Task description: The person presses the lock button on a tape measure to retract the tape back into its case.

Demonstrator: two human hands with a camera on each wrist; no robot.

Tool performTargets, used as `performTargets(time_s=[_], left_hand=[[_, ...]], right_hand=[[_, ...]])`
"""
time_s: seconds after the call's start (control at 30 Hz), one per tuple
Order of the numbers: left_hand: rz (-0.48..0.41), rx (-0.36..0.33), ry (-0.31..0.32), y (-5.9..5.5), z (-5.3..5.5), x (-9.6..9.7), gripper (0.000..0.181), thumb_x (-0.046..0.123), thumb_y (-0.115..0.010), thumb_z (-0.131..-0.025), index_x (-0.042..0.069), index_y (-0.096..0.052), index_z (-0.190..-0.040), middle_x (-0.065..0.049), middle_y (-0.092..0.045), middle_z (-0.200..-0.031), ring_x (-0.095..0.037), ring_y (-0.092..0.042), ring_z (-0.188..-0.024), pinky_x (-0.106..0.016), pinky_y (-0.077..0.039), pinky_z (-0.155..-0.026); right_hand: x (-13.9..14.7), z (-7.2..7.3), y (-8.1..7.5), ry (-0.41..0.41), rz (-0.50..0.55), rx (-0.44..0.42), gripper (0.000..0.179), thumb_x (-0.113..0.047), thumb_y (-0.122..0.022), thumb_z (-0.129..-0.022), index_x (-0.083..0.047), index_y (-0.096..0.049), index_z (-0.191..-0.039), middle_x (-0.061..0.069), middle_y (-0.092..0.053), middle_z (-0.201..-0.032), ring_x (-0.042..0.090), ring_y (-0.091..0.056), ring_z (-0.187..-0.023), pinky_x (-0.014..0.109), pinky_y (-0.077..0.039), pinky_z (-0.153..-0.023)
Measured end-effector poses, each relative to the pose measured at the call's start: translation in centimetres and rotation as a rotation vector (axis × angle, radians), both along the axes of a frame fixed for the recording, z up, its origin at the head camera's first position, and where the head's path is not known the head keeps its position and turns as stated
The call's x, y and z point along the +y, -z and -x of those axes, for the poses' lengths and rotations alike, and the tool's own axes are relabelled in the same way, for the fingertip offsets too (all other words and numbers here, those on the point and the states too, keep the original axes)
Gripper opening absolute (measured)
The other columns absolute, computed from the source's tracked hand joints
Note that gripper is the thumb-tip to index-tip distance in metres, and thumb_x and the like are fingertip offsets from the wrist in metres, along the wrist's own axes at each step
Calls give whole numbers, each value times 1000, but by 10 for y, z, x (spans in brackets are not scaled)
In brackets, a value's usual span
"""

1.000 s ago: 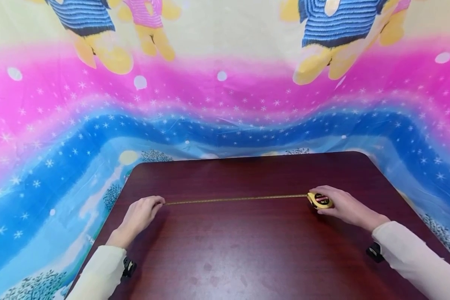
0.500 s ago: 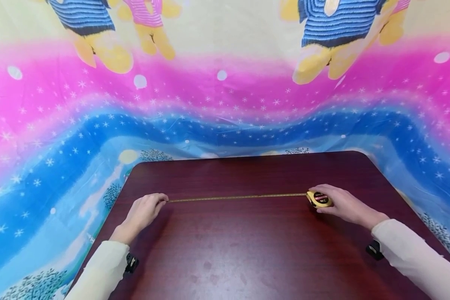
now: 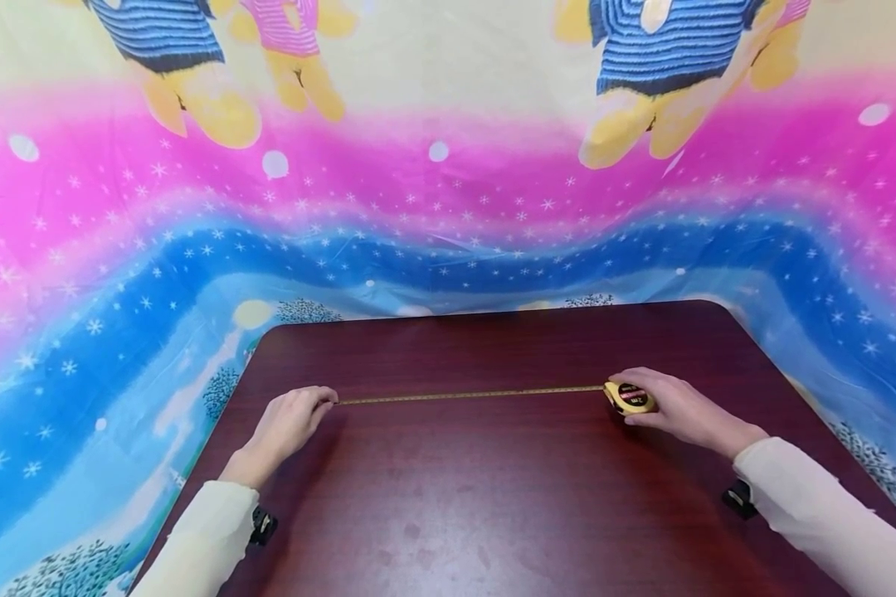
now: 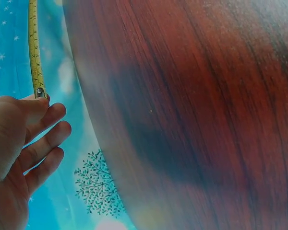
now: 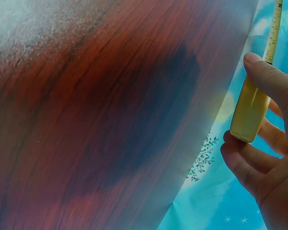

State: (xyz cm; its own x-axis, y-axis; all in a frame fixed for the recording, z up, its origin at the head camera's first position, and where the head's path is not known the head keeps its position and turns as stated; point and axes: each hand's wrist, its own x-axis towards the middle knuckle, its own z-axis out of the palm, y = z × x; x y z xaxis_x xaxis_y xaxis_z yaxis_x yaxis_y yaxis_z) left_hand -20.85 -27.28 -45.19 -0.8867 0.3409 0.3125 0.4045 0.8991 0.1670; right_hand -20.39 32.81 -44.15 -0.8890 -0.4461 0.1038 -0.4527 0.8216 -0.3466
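The left hand (image 3: 287, 423) pinched the hooked end of a thin yellow printed measuring strip (image 3: 470, 395) between thumb and forefinger, its other fingers loosely bent. The right hand (image 3: 683, 410) gripped the rounded yellow-and-black tape case (image 3: 629, 399), thumb and fingers curled round it. The strip ran left to right between them over the reddish-brown wood-grained table (image 3: 455, 489). Good handling probably called for a firm left pinch and even tension, since a slip could let the strip snap rightward.

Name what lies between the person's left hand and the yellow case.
In the head view, a thin yellow tape spans from the left hand to the yellow case.
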Motion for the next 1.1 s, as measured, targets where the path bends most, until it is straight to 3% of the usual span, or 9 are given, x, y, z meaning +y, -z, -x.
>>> performTargets(time_s=[0.47, 1.1], left_hand=[[4, -18, 4, 2, 0, 4, 8, 9, -70, -94, 12, -75, -100, -3, -77, -97, -23, -73, -87, -45, -59, -78], [14, -33, 21, -4, 5, 14, 10, 11, -70, -95, 12, -76, -102, -3, -77, -99, -23, -73, -89, -45, -59, -79]], right_hand=[[-6, 1, 3, -11, 10, 4, 64, -21, -83, -84, -13, -56, -141, 12, -62, -136, 32, -60, -122, 54, -53, -99], [-15, 5, 4, -6, 12, -8, 65, -23, -84, -83, -15, -56, -141, 11, -62, -135, 31, -60, -122, 54, -53, -99]])
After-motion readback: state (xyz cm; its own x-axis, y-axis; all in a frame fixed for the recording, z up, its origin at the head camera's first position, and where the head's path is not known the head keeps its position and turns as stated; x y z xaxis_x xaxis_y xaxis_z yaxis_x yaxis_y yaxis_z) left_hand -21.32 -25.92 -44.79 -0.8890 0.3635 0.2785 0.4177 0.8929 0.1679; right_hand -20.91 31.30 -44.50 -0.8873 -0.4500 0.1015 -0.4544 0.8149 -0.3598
